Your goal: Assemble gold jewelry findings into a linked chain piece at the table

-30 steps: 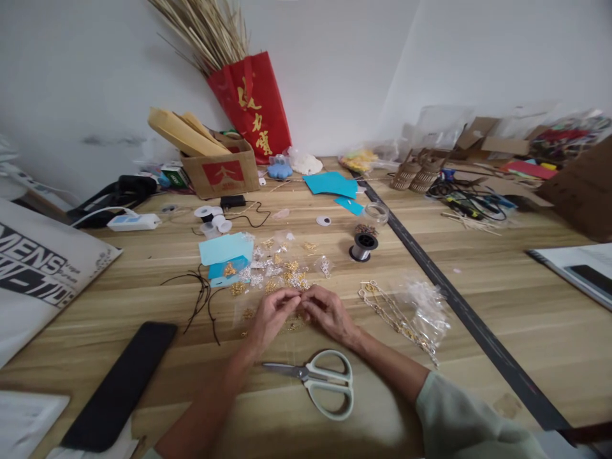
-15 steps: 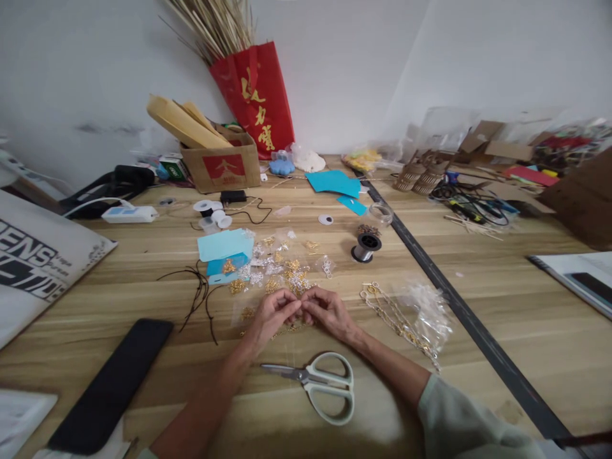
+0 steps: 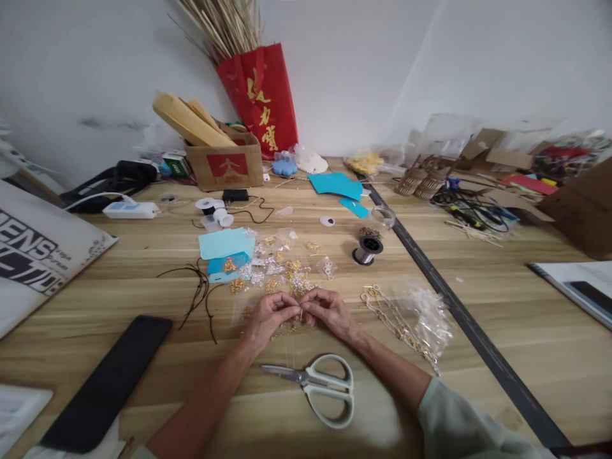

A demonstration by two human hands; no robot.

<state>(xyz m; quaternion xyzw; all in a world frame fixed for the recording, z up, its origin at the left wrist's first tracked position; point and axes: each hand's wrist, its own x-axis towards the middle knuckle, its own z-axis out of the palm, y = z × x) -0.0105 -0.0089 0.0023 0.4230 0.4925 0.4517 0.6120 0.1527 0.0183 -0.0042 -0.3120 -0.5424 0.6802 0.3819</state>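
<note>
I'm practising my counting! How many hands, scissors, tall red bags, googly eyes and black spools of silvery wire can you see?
Left hand and right hand: 2
Scissors: 1
Tall red bag: 1
Googly eye: 1
Black spool of silvery wire: 1
Total: 6

Open tabletop point(image 3: 516, 325) right of black strip point(image 3: 466, 322); scissors point(image 3: 310, 380) obstruct near middle, chains point(image 3: 396, 326) and plastic bags point(image 3: 428, 322) left of strip.
</note>
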